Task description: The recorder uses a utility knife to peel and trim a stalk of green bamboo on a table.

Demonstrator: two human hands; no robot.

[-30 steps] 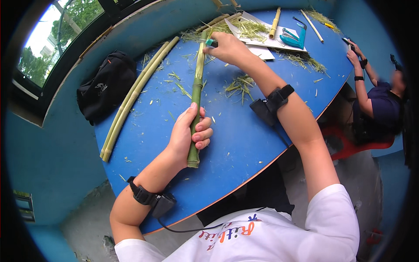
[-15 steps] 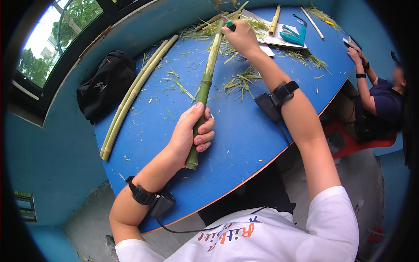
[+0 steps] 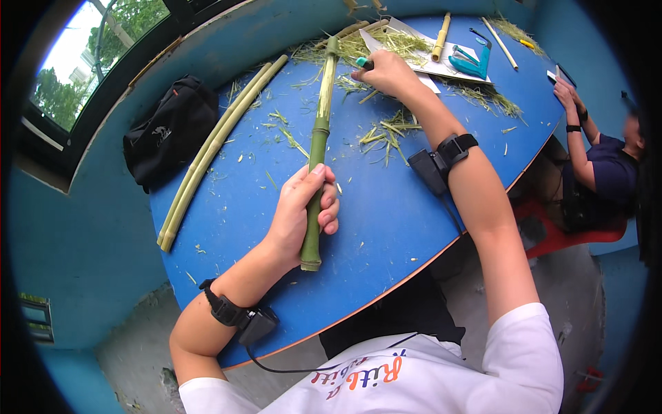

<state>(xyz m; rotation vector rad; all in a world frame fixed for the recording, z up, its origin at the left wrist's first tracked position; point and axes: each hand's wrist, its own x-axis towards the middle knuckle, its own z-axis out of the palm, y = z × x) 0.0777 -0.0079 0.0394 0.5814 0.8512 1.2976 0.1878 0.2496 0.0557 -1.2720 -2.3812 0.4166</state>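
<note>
A green bamboo stick [image 3: 318,148] slants away from me over the table, pale and scraped on its far part and dark green on the near part. My left hand [image 3: 301,207] is wrapped around its near part, below a raised joint. To the right of the far end, my right hand [image 3: 390,73] is closed on a small tool with a teal-green handle end [image 3: 365,63]. The rest of that tool is hidden, and it stands apart from the bamboo. Shavings [image 3: 390,131] lie beside the stick.
Two long peeled bamboo sticks [image 3: 222,148] and a black bag [image 3: 171,132] lie left on the blue table [image 3: 386,221]. Far right are a teal stapler-like tool [image 3: 470,63], a short bamboo piece [image 3: 441,38] and a thin stick [image 3: 500,45]. Another person [image 3: 600,159] sits at the right edge.
My right hand with the green-handled tool has moved off the bamboo, slightly toward me and to the right. The bamboo's far end has swung a little left in my left hand.
</note>
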